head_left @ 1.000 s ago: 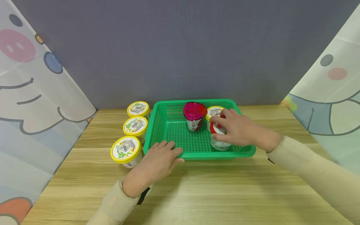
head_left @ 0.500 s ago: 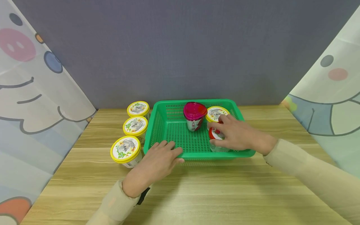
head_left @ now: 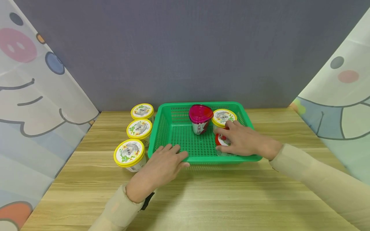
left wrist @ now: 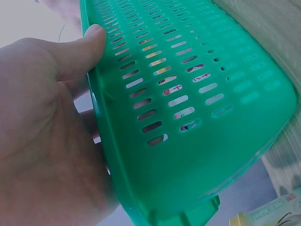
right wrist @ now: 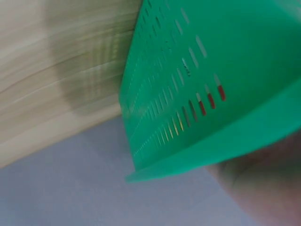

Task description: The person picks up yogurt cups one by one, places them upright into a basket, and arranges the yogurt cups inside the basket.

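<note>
A green plastic basket [head_left: 185,141] with slotted sides sits on the table. My left hand [head_left: 163,163] holds its front rim near the left corner; in the left wrist view the thumb [left wrist: 84,49] presses the outer side while the fingers go over the rim. At the basket's front right, my right hand [head_left: 245,139] grips a clear cup with a red-edged lid [head_left: 222,140], thumb on the near side and fingers beyond. The hand covers much of that cup. Behind it stands a yellow-lidded tub [head_left: 224,116], and left of that a cup with a magenta lid [head_left: 200,114].
Three more yellow-lidded tubs, the front tub [head_left: 129,153], the middle tub [head_left: 139,129] and the back tub [head_left: 142,110], line up along the basket's left side. A grey panel [head_left: 190,54] rises behind the wooden table [head_left: 208,195].
My right hand has shifted slightly left and down with the red-lidded cup, which now sits lower in the basket. More of the yellow-lidded tub shows. The left hand has stayed put.
</note>
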A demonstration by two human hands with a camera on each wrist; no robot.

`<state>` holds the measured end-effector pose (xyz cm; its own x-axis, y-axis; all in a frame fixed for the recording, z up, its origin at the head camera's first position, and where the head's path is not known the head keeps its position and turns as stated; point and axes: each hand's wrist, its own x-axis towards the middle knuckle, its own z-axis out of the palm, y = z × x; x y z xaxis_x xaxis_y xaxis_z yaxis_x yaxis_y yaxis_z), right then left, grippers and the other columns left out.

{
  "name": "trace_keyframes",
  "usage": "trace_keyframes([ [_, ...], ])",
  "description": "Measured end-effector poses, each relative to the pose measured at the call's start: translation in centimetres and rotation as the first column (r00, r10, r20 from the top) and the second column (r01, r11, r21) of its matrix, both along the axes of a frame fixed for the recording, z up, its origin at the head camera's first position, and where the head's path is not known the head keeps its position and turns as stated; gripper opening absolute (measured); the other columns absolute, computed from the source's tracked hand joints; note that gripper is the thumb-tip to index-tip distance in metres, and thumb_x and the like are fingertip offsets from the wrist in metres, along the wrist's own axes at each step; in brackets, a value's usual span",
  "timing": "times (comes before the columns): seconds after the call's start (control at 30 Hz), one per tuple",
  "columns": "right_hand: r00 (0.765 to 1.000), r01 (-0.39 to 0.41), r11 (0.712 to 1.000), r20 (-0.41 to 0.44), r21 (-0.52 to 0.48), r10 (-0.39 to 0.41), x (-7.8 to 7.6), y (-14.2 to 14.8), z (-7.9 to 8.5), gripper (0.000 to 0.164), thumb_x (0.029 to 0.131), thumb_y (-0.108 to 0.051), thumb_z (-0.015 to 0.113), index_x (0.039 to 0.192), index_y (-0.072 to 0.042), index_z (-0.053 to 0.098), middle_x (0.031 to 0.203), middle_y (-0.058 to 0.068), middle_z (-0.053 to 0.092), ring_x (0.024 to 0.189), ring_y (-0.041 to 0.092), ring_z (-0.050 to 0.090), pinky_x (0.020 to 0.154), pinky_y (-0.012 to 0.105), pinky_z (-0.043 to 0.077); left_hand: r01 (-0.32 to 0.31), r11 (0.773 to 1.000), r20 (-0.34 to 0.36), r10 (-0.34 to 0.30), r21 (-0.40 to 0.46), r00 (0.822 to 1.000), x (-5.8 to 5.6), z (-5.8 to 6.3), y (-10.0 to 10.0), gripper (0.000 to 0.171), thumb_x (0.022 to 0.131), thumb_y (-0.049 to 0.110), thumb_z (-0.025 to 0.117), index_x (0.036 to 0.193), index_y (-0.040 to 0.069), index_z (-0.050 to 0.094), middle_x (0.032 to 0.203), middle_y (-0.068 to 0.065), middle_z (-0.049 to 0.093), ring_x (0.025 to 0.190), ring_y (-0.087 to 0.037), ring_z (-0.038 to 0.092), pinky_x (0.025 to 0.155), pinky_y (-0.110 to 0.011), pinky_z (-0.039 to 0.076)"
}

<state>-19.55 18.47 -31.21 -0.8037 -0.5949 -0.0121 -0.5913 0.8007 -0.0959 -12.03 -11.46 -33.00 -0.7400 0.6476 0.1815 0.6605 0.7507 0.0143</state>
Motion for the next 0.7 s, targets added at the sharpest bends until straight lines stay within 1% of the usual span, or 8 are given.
trace_keyframes([
  [0.17, 1.000, 0.009, 1.000, 0.014, 0.011, -0.009, -0.06, 0.12, -0.27, 0.061, 0.091, -0.057, 0.066, 0.140, -0.021, 0.059, 0.110, 0.006, 0.052, 0.095, 0.022, 0.047, 0.063, 0.032, 0.046, 0.000, 1.000, 0.003, 0.000, 0.000, 1.000, -0.02, -0.01, 0.00, 0.021, 0.101, 0.038, 0.062, 0.100, 0.016, 0.063, 0.082, 0.002, 0.045, 0.075, -0.019, 0.041, 0.068, -0.033, 0.038],
  [0.4, 1.000, 0.016, 1.000, 0.000, 0.016, -0.016, -0.13, 0.19, -0.52, 0.062, 0.090, -0.058, 0.068, 0.140, -0.023, 0.059, 0.111, 0.007, 0.053, 0.096, 0.023, 0.048, 0.065, 0.033, 0.047, 0.000, 1.000, 0.006, 0.000, 0.002, 1.000, 0.04, 0.11, 0.02, 0.021, 0.101, 0.037, 0.062, 0.101, 0.016, 0.063, 0.083, 0.002, 0.045, 0.075, -0.020, 0.041, 0.068, -0.034, 0.039],
  [0.7, 0.999, 0.032, 0.999, 0.018, 0.031, -0.033, -0.01, 0.17, -0.39, 0.066, 0.089, -0.062, 0.067, 0.142, -0.022, 0.058, 0.113, 0.008, 0.053, 0.099, 0.025, 0.048, 0.065, 0.034, 0.048, -0.002, 1.000, 0.004, 0.002, -0.004, 1.000, 0.03, 0.09, 0.05, 0.022, 0.101, 0.037, 0.062, 0.099, 0.016, 0.062, 0.083, 0.001, 0.045, 0.075, -0.020, 0.041, 0.068, -0.034, 0.038],
])
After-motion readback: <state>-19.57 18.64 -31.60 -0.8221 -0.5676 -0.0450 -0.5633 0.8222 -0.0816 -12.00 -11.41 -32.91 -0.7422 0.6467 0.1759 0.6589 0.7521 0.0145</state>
